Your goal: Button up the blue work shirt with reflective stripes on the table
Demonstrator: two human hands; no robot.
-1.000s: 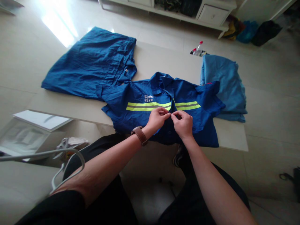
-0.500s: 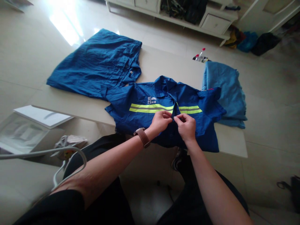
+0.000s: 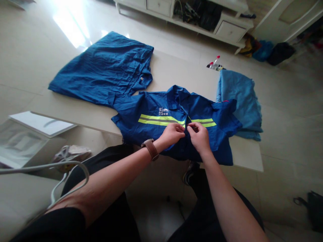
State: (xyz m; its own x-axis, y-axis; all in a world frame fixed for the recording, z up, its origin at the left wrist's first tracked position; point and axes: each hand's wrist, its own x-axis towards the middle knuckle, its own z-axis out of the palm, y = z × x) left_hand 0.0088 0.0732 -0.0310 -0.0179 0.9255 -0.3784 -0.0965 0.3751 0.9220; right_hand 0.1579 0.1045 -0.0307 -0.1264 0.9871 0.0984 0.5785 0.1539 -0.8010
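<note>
A dark blue work shirt [image 3: 151, 121] with yellow-green reflective stripes lies face up on the low white table [image 3: 83, 116], collar away from me. My left hand [image 3: 171, 134], with a brown watch on its wrist, pinches the shirt's front placket just below the stripes. My right hand [image 3: 200, 136] pinches the opposite edge of the placket; the fingertips of both hands meet at the centre line. Both hands are closed on the fabric.
A second blue garment [image 3: 106, 67] is spread at the table's far left. A folded light-blue stack [image 3: 239, 97] sits at the right edge, with small bottles [image 3: 214, 64] behind it. A white hanger [image 3: 63, 174] and a box [image 3: 30, 134] are at my left. A white cabinet [image 3: 227, 27] stands far back.
Both hands have shifted slightly up the placket toward the stripes, still pinching the shirt front. The view has tilted a little.
</note>
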